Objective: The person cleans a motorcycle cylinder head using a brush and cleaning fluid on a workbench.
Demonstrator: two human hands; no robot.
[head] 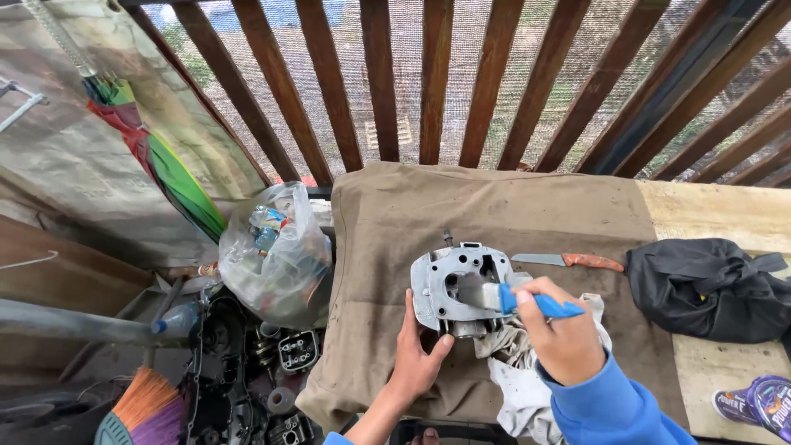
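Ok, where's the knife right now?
In the head view the knife lies on the brown cloth, just beyond the right hand, between the metal engine part and the black bag on the right.

You had a dull, cast-metal engine part [461, 288] on coarse, matt brown cloth [494, 214], a glossy blue plastic brush handle [544, 306], a crumpled white rag [527, 387], and at the right of the frame pale bare wood of the bench [725, 214].
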